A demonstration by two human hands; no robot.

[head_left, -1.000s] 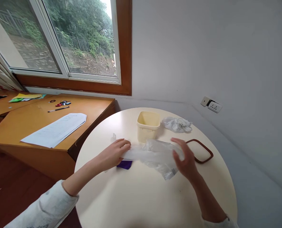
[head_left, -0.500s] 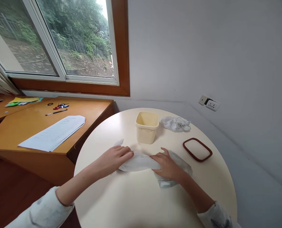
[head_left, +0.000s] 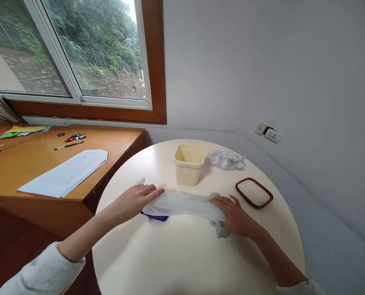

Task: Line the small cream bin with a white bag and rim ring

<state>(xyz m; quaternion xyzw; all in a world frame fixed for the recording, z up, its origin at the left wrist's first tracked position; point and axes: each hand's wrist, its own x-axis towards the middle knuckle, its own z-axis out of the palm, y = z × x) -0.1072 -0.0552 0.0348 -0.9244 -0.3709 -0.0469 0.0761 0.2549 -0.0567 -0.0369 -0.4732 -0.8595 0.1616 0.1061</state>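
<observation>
A white plastic bag (head_left: 182,204) is stretched sideways just above the round cream table (head_left: 182,258). My left hand (head_left: 141,198) is closed on its left end, and a bit of purple (head_left: 158,217) shows beneath that end. At the other end my right hand (head_left: 233,213) grips the bag, its fingers wrapped over the plastic. Crumpled grey-white plastic hangs below the right fingers. Behind the bag stands a pale yellow open-topped container (head_left: 188,174). What the purple thing is cannot be made out.
A crumpled white plastic bag (head_left: 227,159) lies right of the container. A brown rounded rectangular frame (head_left: 270,198) rests near the table's right edge. On the wooden desk (head_left: 121,139) at left are papers (head_left: 66,176), a pen (head_left: 68,145) and keys (head_left: 75,137).
My hands have moved apart, left hand leftward and right hand rightward, and the bag between them is stretched longer. Purple has come into view under its left end.
</observation>
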